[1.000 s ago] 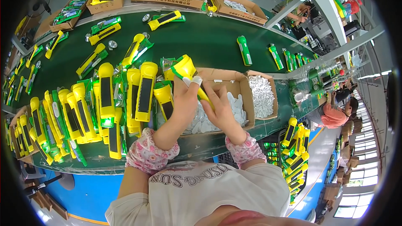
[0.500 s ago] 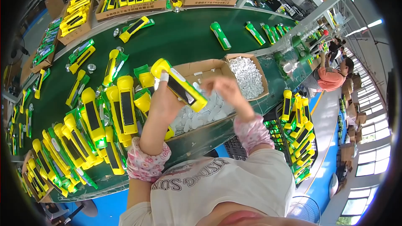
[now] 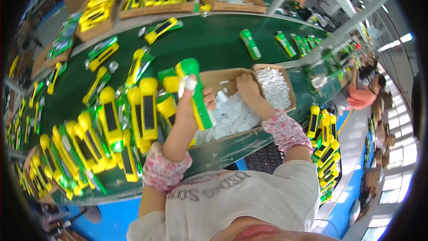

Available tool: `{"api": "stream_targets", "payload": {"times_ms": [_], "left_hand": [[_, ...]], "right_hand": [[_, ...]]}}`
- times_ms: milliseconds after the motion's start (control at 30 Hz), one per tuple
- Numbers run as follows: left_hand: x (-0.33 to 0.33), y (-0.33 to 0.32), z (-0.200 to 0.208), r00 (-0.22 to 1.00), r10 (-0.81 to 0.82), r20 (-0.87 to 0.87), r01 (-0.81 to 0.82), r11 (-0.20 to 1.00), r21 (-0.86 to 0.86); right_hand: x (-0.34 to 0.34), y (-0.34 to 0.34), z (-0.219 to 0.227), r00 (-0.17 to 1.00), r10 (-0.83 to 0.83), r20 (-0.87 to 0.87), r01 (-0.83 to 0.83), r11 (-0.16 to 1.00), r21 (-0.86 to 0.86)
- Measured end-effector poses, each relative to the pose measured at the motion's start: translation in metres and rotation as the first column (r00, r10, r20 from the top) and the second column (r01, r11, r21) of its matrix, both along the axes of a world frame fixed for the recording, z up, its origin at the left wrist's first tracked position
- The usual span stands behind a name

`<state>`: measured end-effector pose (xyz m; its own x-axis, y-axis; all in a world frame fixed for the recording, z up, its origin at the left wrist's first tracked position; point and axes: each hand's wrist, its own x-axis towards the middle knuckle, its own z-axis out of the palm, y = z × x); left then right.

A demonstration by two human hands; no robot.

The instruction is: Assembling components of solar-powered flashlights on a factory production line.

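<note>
The green worktop [image 3: 209,31] looks hard and smooth, so loose pieces probably slide on it easily. On its left side lies the heap of torches [image 3: 109,114], glossy yellow and green plastic with flat dark panels, stacked aslant against one another. The shallow open box [image 3: 225,76] is matt cardboard, stiff but likely easy to dent at the rim; just beside it on the right stands a smaller carton [image 3: 292,96] of the same board. Above the near part of the box, tilted, is the held torch [image 3: 200,107], round-headed with a long, narrow body. It should be light and rigid, rather slippery where the plastic is glossy, and best held round the body below the head, clear of the rim. The left hand [image 3: 186,105] has that kind of hold: fingers wrapped around the body, thumb near the head (something whitish covers the thumb, too blurred to name). The right hand [image 3: 249,90] reaches into the box near its back wall, fingers bent downward; whether they pinch anything I cannot tell. The white pieces [image 3: 227,116] in the box are flat and thin, probably feather-light, easiest by their edges. Smallest are the shiny bits [image 3: 273,87] crowding the carton.
</note>
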<state>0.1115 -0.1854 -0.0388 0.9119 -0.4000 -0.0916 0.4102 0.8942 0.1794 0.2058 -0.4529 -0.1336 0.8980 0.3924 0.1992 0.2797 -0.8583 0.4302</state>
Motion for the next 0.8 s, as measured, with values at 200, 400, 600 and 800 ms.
{"api": "stream_targets", "payload": {"times_ms": [200, 400, 600, 800], "left_hand": [[-0.003, 0.008, 0.005, 0.987, 0.151, 0.050, -0.158, 0.973, 0.166], [0.006, 0.001, -0.005, 0.985, 0.173, -0.022, -0.160, 0.944, 0.288], [0.004, 0.007, -0.005, 0.984, 0.160, 0.081, -0.176, 0.948, 0.265], [0.002, -0.002, 0.007, 0.974, 0.221, 0.056, -0.225, 0.889, 0.398]], "right_hand": [[-0.001, 0.009, -0.008, 0.999, -0.008, 0.040, 0.008, 1.000, 0.001], [-0.002, -0.003, 0.017, 1.000, -0.004, 0.027, 0.002, 0.998, 0.070], [0.003, -0.005, -0.009, 0.997, -0.050, 0.058, 0.030, 0.951, 0.308], [-0.020, 0.011, 0.051, 0.956, 0.263, 0.129, -0.281, 0.693, 0.664]]}}
